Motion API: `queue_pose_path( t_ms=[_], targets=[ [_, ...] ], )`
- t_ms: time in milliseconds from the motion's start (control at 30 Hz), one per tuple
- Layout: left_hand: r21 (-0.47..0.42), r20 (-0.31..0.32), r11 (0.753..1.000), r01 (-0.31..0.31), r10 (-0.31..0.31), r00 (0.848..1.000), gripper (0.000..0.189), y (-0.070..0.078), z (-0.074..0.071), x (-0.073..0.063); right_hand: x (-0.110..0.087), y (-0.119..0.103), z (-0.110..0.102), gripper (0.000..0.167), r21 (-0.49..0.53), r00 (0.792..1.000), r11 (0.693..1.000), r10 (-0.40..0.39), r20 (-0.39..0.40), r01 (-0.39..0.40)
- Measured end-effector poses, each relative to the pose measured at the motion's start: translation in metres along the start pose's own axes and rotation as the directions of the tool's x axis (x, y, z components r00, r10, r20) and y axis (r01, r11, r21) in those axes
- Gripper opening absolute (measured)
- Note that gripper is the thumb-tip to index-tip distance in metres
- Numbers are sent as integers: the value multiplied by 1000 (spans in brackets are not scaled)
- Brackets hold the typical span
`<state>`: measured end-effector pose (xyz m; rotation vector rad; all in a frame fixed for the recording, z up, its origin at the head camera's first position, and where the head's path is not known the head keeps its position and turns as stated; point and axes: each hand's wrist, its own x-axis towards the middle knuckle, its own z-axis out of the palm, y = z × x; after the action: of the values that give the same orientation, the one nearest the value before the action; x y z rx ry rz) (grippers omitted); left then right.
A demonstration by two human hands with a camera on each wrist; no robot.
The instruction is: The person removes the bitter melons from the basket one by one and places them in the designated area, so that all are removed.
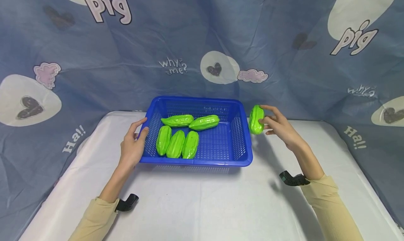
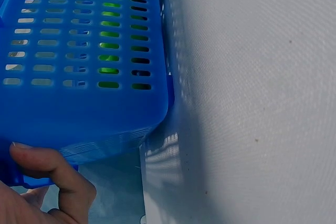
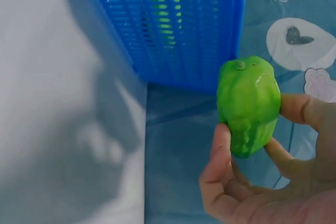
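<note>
A blue plastic basket (image 1: 217, 162) with slotted walls stands on the white table, holding several glossy green ridged fruits (image 1: 190, 145) in its left and middle part. At the basket's left rim, my left hand (image 1: 132, 148) grips the edge, thumb on top; the left wrist view shows this thumb (image 2: 39, 161) at the rim corner. My right hand (image 1: 281, 128) pinches another long green ridged fruit (image 1: 256, 120) between thumb and fingers, just outside the basket's right wall. In the right wrist view this fruit (image 3: 249, 106) is held stem end toward the camera, overlapping the basket's edge.
The white-covered table (image 1: 189, 206) extends in front of the basket and to both sides. A blue printed cloth (image 1: 189, 41) hangs close behind the basket and along both sides. Each wrist wears a black camera mount (image 1: 293, 179).
</note>
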<state>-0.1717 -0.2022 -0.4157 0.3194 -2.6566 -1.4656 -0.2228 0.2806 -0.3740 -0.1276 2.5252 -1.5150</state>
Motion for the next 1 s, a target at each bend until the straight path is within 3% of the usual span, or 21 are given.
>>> queue_pose_path(
  t_ms=[533,1000],
  targets=[
    [3,-10,1000,-7,7,1000,53,-1,0,2,15,24,13,66,-128,999,992,13,34,-9],
    [0,-12,1000,-3,3,1000,53,-2,0,1,28,47,19,66,-93,997,995,36,65,-30]
  ],
)
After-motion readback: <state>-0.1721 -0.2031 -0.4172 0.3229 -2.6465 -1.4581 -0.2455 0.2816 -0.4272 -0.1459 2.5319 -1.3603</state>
